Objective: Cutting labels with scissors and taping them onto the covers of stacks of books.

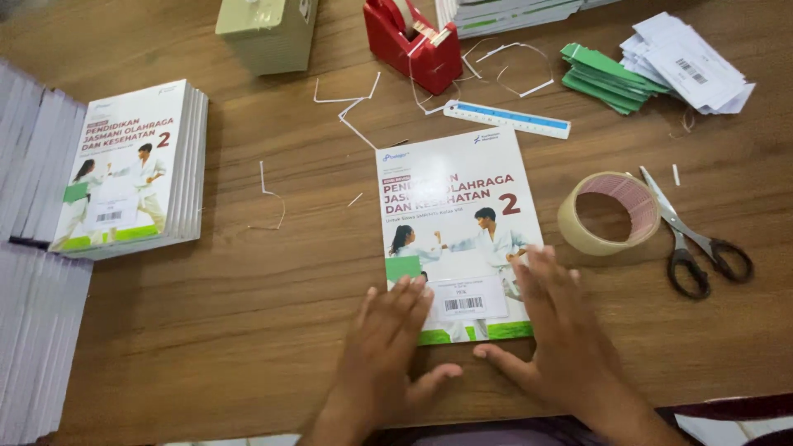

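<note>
A white paperback book (458, 206) with two martial-arts figures on its cover lies flat on the wooden table (273, 314) in front of me. My left hand (388, 339) rests flat, fingers apart, on the book's lower left corner beside a green square label. My right hand (557, 326) lies flat over the lower right corner, fingers spread. A white barcode sticker (467, 299) sits on the cover between the two hands. Neither hand holds anything.
A stack of the same books (132, 169) lies at left, with more book piles (29, 281) along the left edge. A clear tape roll (609, 212), scissors (692, 239), ruler (507, 119), red tape dispenser (413, 41), green labels (607, 76) and barcode stickers (690, 62) lie beyond.
</note>
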